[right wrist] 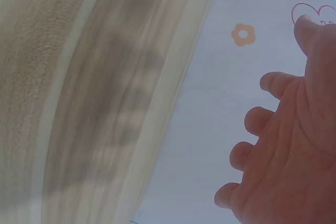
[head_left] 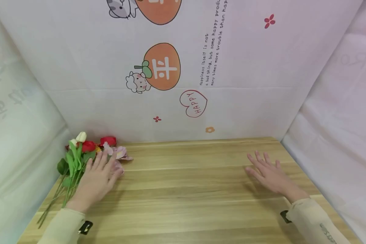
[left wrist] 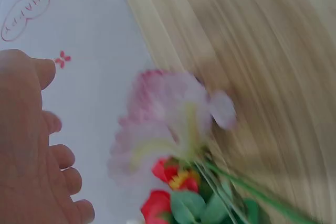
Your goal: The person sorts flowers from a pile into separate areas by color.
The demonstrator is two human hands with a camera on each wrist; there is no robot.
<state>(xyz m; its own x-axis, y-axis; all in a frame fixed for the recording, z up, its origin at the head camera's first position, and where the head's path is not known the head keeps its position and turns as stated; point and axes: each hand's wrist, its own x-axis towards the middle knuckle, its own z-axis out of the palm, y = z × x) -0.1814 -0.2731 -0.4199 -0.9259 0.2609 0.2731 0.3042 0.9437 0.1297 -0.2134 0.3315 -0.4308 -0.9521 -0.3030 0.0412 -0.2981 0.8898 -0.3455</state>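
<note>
At the left of the table lies a bunch of artificial flowers: white tulips [head_left: 81, 137], red flowers [head_left: 108, 140] and pale pink flowers [head_left: 120, 152], their thin green stems [head_left: 59, 191] pointing toward the near left. My left hand [head_left: 95, 179] is over the bunch, fingers extended, and overlaps part of the leaves and blooms in the head view. In the left wrist view the pink flower [left wrist: 168, 119] shows beside that hand, with nothing in its fingers. My right hand [head_left: 271, 174] hovers over the right side of the table, fingers spread and holding nothing.
The wood-grain table [head_left: 183, 193] ends at a white printed cloth [head_left: 238, 108] at the back. White cloth walls also rise on the left [head_left: 21, 135] and right [head_left: 338, 135]. A dark band [head_left: 85, 227] shows at my left cuff.
</note>
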